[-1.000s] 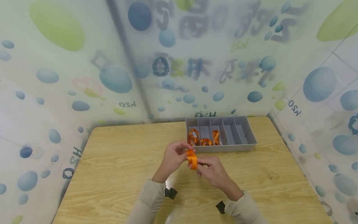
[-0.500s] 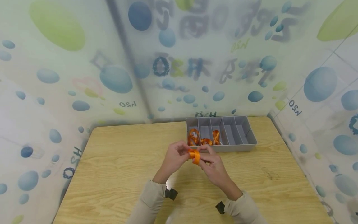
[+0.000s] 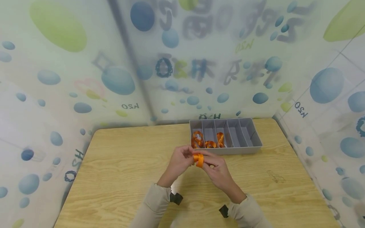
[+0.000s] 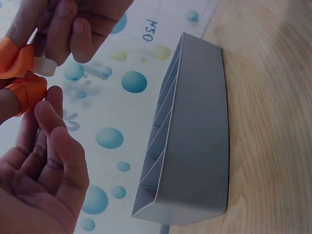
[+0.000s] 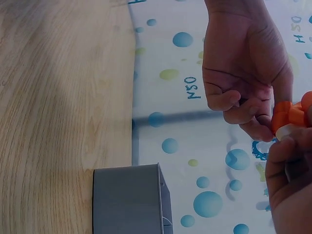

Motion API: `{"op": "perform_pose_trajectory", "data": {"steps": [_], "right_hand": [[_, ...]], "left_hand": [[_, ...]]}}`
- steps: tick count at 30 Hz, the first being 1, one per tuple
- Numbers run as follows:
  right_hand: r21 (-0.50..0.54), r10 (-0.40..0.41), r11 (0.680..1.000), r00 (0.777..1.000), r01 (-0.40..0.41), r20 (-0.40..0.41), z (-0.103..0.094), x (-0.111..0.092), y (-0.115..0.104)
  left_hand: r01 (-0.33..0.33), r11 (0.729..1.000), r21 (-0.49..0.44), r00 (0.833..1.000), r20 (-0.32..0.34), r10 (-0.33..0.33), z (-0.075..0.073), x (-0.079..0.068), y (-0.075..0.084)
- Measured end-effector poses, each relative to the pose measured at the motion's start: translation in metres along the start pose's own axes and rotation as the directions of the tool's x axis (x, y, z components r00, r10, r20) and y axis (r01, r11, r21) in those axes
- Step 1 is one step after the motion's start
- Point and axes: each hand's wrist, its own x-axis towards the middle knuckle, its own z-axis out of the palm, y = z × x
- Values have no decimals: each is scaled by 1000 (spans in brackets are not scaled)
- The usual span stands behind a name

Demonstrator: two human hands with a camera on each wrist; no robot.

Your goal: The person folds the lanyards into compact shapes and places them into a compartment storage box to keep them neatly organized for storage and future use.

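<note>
Both hands meet over the table just in front of the tray, holding a looped orange ribbon (image 3: 200, 160) between them. My left hand (image 3: 179, 161) pinches its left side with thumb and fingers. On the other side, my right hand (image 3: 216, 166) grips the loop. A small white piece (image 4: 45, 66) sticks out of the orange ribbon (image 4: 30, 90) in the left wrist view. From the right wrist, the ribbon (image 5: 288, 114) shows at the right edge, partly covered by fingers. More orange ribbons (image 3: 197, 139) lie in the left three compartments of the grey tray (image 3: 228, 151).
The tray stands at the back of the wooden table (image 3: 119, 164), close to the patterned wall (image 3: 182, 41). Its two right compartments (image 3: 247, 137) show bare grey floors. Dark straps (image 3: 176, 198) hang by the sleeve cuffs.
My right hand has risen slightly and its fingers have closed in toward the left hand. The ribbon loop has turned and now sits nearer the left fingers. The tray has stayed put.
</note>
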Motion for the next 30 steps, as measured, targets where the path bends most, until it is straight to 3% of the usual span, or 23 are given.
{"op": "perform_pose_trajectory", "data": {"steps": [8,16,24,30], "right_hand": [[-11,-47,999,999,47,-15,-1,0,3],[-35,20,999,993,-24,-116,-7,-1,5],[-55,-4,998,990,-4,-140,-14,0,6],[-88,-1,996,984,-15,-177,-20,1,12]], "left_hand": [[108,979,-172,994,37,-103,1,4,-28],[110,939,-327,992,97,-82,-4,5,-37],[115,943,-311,992,91,-91,-2,7,-39],[94,984,-151,995,46,-88,-3,11,-44]]}}
